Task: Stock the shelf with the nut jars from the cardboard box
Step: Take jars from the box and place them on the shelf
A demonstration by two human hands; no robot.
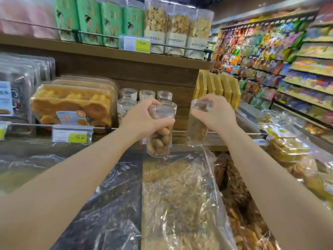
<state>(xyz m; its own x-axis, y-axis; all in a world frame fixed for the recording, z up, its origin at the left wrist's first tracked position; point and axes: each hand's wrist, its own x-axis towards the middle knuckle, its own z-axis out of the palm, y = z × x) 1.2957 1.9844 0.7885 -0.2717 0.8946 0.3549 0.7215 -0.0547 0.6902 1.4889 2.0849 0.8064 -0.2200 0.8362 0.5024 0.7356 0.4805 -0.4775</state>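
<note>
Now we grip left jar in left hand, right jar in right hand; clear shelf rail, land both upright.

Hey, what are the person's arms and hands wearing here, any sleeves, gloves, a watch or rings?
The left forearm and right forearm are bare all the way to the frame's edge, with no sleeve in view. The left hand and right hand wear no gloves. No watch, bracelet or ring shows on either.
</note>
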